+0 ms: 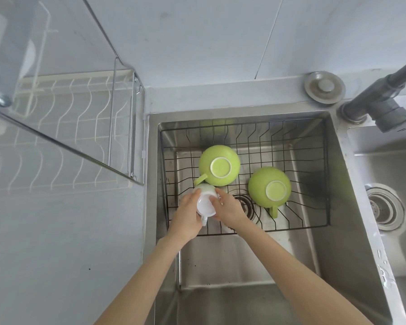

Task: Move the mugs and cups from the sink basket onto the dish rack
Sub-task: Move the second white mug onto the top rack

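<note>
Both hands on the white mug (205, 202), tipped on its side over the near left corner of the sink basket (314, 174). Left hand (188, 218) wraps its fingers round one side, right hand (229, 208) closes on the other, so it's held between them. No writing readable on it. Just behind, touching it, a green cup (219, 165) sits upside down; a second green cup (269, 186) sits inverted to the right. The white dish rack (63, 127) waits left, behind a clear panel (56, 66). Grey faucet (384, 95) at the right.
</note>
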`<state>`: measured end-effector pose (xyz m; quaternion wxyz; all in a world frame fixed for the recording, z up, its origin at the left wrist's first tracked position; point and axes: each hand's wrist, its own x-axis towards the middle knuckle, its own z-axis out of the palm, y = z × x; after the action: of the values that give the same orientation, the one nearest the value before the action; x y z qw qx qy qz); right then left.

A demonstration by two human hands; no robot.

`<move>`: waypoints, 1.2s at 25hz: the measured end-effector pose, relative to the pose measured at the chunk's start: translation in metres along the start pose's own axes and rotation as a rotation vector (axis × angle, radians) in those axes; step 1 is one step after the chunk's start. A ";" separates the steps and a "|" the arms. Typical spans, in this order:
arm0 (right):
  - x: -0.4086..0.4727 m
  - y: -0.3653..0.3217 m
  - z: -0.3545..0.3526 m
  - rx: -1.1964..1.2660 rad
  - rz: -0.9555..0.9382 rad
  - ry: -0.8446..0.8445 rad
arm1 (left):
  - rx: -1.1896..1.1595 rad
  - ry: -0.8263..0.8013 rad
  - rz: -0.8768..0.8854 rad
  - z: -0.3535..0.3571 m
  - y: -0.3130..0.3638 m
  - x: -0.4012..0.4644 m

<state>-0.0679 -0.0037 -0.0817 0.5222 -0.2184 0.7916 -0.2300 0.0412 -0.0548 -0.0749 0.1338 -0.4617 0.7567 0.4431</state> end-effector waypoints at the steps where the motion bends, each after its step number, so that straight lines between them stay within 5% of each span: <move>1: -0.001 0.000 -0.001 0.013 0.000 -0.001 | -0.013 -0.002 0.019 0.000 -0.002 -0.001; 10: -0.014 -0.008 -0.015 0.166 0.073 -0.055 | 0.135 0.138 0.129 0.000 -0.004 -0.002; 20: -0.078 -0.027 -0.068 0.151 -0.032 -0.165 | -0.237 0.106 0.340 -0.020 0.020 -0.038; 26: -0.134 -0.036 -0.090 0.052 -0.272 -0.162 | -0.315 0.217 0.447 -0.040 0.045 -0.078; 30: -0.177 -0.047 -0.092 -0.206 -0.489 0.034 | -0.375 0.271 0.541 -0.058 0.060 -0.114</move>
<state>-0.0842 0.0754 0.1066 0.4127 -0.4513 0.7431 -0.2715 0.0654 -0.0240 0.0604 -0.1770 -0.3159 0.7678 0.5286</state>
